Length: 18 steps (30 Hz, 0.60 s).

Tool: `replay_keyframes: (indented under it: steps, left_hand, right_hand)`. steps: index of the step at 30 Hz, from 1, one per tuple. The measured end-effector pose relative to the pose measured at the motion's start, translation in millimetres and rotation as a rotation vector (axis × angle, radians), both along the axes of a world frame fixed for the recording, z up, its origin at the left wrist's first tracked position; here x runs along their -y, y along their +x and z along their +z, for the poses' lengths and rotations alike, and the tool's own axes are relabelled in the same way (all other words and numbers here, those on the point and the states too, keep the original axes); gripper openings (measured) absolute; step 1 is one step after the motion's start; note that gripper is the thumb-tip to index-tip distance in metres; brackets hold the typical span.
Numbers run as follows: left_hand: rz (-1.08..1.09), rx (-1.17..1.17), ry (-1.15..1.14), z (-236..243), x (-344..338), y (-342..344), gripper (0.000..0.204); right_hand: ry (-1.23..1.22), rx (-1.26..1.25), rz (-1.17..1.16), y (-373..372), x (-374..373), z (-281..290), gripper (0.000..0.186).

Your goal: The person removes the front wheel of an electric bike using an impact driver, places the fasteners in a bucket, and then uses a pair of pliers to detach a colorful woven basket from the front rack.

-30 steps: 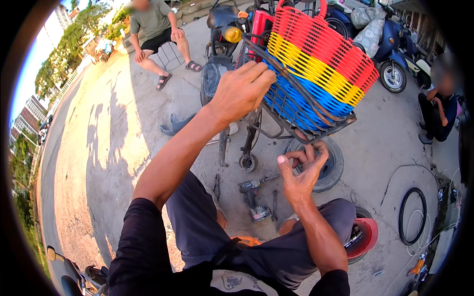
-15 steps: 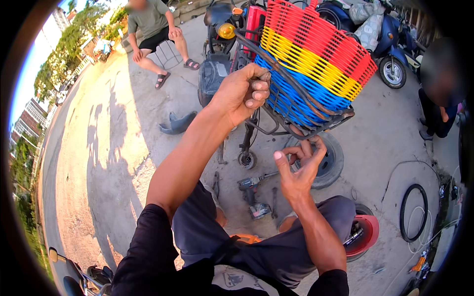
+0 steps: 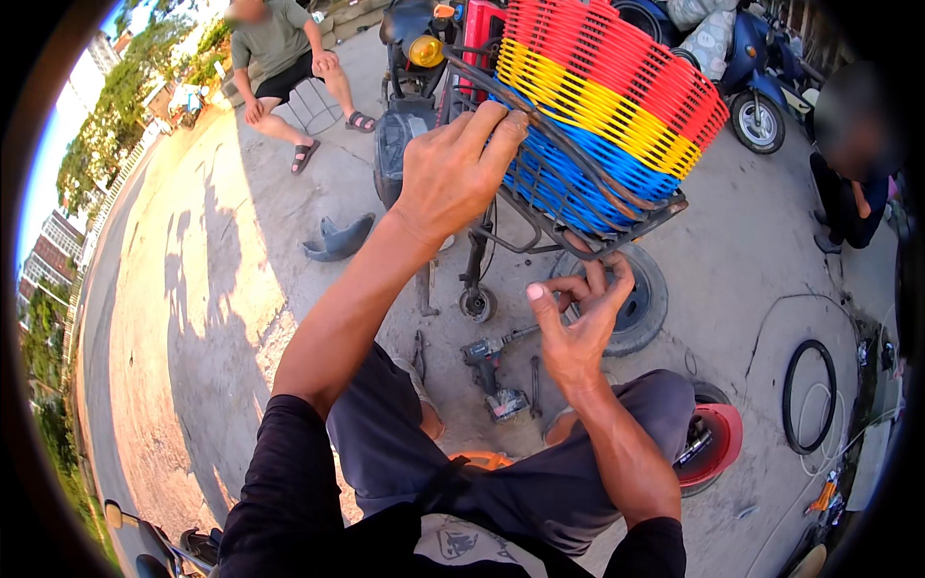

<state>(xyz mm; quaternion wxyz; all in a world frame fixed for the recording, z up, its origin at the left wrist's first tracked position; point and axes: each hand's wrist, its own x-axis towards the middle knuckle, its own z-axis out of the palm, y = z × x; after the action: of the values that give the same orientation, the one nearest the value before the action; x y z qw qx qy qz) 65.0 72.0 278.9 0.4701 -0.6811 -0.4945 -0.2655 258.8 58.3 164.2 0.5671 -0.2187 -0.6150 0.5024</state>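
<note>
A woven red, yellow and blue basket (image 3: pixel 602 96) sits in a black metal rack (image 3: pixel 644 227) on a partly dismantled motorbike (image 3: pixel 400 144). My left hand (image 3: pixel 453 169) is closed at the rack's left bar, knuckles up; what its fingertips grip is hidden. My right hand (image 3: pixel 583 323) is below the rack, thumb out and fingers apart, with its longest fingertips at the lower frame. Beneath lie a cordless power tool (image 3: pixel 491 371), a wrench (image 3: pixel 535 385) and a wheel (image 3: pixel 636 289).
A seated person (image 3: pixel 284 43) is at upper left, another person (image 3: pixel 848 207) crouches at right. Around are a blue scooter (image 3: pixel 747 91), a dark bent panel (image 3: pixel 337 236), a black rubber ring (image 3: pixel 809 395), hoses, and a red bowl (image 3: pixel 713 448) holding metal parts beside my right knee.
My left hand has rolled from curled fingers in view to back upward. The basket and rack sit slightly higher and further left in view; my right hand stays at the lower frame.
</note>
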Motion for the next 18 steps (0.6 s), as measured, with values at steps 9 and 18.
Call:
replay_keyframes:
  steps: [9,18]
  left_hand:
    - [-0.192,0.490,-0.114,-2,-11,11,0.012]
    - [-0.628,1.778,-0.640,18,15,17,0.025]
  right_hand:
    - [-0.014,-0.017,0.002,-2,0,3,0.080]
    - [-0.005,-0.005,0.039,0,3,0,0.082]
